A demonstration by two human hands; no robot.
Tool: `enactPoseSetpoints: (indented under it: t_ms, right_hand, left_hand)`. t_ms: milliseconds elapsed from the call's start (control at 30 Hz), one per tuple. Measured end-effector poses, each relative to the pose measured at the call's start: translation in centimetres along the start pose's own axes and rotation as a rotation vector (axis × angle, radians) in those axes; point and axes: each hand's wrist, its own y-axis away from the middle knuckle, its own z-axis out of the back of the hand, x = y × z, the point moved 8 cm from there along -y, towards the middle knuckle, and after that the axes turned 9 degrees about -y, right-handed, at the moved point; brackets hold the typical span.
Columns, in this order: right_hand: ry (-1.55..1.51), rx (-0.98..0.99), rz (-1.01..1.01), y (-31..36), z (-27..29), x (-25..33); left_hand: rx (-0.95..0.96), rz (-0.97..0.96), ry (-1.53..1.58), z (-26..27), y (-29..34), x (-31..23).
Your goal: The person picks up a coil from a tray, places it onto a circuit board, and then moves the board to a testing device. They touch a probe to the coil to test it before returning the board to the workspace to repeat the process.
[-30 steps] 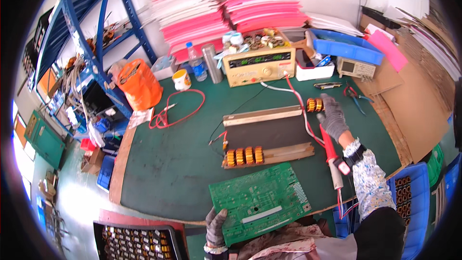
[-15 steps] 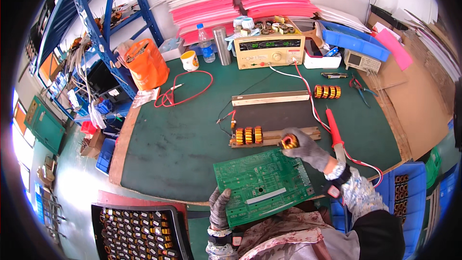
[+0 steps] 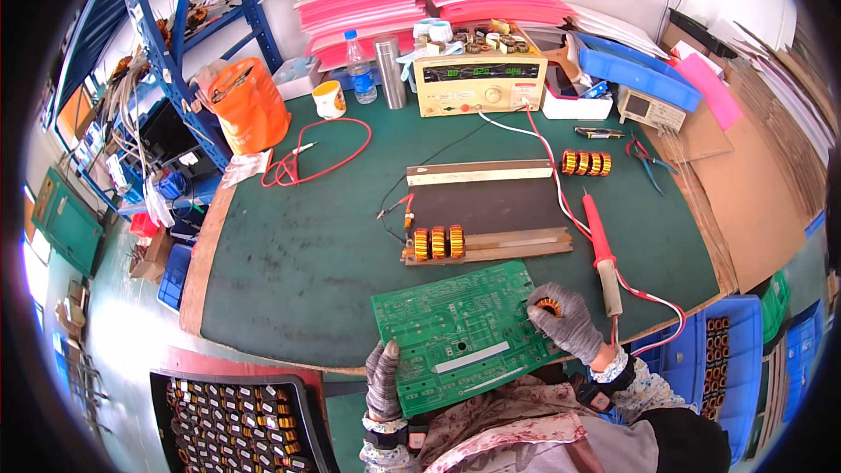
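Note:
A green circuit board [image 3: 455, 320] is tilted over the table's near edge. My left hand [image 3: 383, 381], in a grey glove, grips the board's left edge. Over the board's right part, my gloved right hand [image 3: 568, 322] is closed around a copper-wound toroid coil [image 3: 549, 307]; whether the coil touches the board I cannot tell. Just beyond the board, three like coils [image 3: 439, 243] stand in a row on the left end of a wooden strip [image 3: 517, 245]. To the right of that strip lies a test probe with a red handle [image 3: 599, 228].
A beige bench meter [image 3: 480, 86] with a lit display stands at the back, wired to the probe. Several coils [image 3: 586, 163] lie at the right, near pliers [image 3: 646, 162]. A black tray of coils [image 3: 236, 425] sits at lower left, a blue bin [image 3: 745, 368] at lower right.
My right hand has brought the coil from beside the wooden strip down and to the right, over the board. My left hand still holds the board's left edge.

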Motion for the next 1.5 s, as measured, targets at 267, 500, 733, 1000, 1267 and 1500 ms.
enactPoseSetpoints:
  t_ms: [267, 500, 733, 1000, 1267, 1500]
  right_hand:
    - [0.396, 0.084, 0.413, 2.2, -3.2, 3.8]
    - [0.121, 0.220, 0.258, 0.7, 1.1, 3.2]
    - [0.511, -0.545, 0.392, -8.9, 18.1, 5.5]
    - [0.655, -0.582, 0.075, -17.6, 26.2, -4.2]
    - [0.826, -0.523, 0.041, -19.4, 26.0, -3.5]
    - [0.662, 0.106, 0.401, -14.3, 4.5, 5.8]
  left_hand:
    - [0.021, 0.016, 0.057, -0.5, 0.2, -0.5]
    - [0.033, -0.012, 0.018, -0.5, -0.4, 0.0]
    - [-0.014, -0.029, -0.027, 0.8, -0.1, 0.1]
    - [-0.221, -0.013, -0.214, 5.6, 0.7, 4.4]
    - [-0.202, 0.041, -0.149, 4.5, 0.7, 3.9]
    - [-0.023, 0.003, -0.063, 1.1, -0.2, 0.3]
